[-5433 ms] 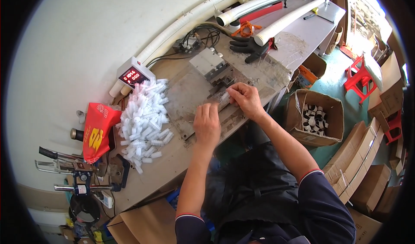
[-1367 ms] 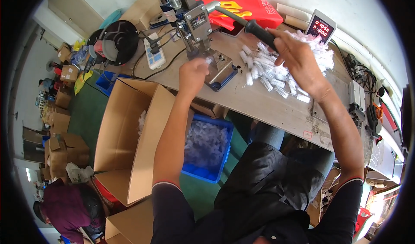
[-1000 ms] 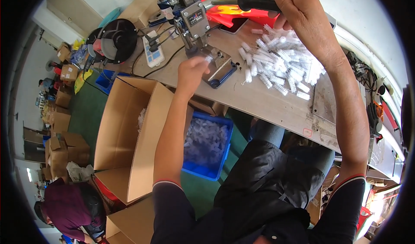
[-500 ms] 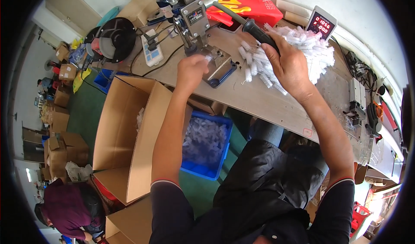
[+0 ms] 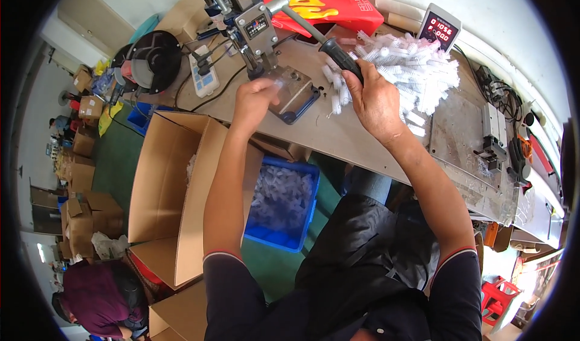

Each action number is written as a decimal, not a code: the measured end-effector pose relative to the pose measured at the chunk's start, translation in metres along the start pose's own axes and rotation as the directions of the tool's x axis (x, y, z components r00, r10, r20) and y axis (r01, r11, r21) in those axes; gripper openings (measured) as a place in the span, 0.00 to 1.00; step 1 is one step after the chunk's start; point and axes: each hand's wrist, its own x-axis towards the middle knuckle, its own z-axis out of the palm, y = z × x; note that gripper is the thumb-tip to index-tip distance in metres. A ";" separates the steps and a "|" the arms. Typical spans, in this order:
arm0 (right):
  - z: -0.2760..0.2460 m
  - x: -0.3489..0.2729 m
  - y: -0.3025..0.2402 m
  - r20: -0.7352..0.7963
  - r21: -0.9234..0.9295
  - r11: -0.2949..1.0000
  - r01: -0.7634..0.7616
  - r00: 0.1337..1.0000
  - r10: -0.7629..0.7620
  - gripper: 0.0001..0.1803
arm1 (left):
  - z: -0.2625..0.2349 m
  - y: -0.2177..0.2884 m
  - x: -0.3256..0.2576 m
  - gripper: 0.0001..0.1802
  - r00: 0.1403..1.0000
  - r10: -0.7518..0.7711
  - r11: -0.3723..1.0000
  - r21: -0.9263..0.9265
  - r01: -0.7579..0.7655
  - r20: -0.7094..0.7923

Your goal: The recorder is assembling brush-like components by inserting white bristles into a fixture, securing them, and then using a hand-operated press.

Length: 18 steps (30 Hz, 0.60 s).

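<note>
A bench-mounted hand press (image 5: 255, 29) stands at the table's left part, its metal base plate (image 5: 296, 93) below the ram. My left hand (image 5: 254, 103) is closed in a pinch at the left edge of that base, on a small translucent plastic piece (image 5: 280, 83) partly hidden by the fingers. The fingers of my right hand (image 5: 379, 104) wrap round the black grip of the press lever (image 5: 341, 55), which slants down to the right. Just behind that hand lies a heap of clear ribbed plastic tubes (image 5: 417, 69).
A blue crate (image 5: 281, 241) of translucent pieces stands on the floor beside an open cardboard box (image 5: 163, 184). On the table are a counter display (image 5: 440, 29), a red bag (image 5: 338, 8), a power strip (image 5: 204, 75) and cables. Another person (image 5: 99, 295) bends over at lower left.
The whole view has shifted slightly. My right hand and the lever grip sit a little lower and nearer the press. My left hand stays by the base, still pinching.
</note>
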 end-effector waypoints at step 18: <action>-0.008 -0.001 0.001 -0.016 0.007 1.000 -0.026 1.000 0.026 0.20 | -0.007 0.016 0.009 0.08 0.995 -0.088 0.992 0.098 0.083 0.053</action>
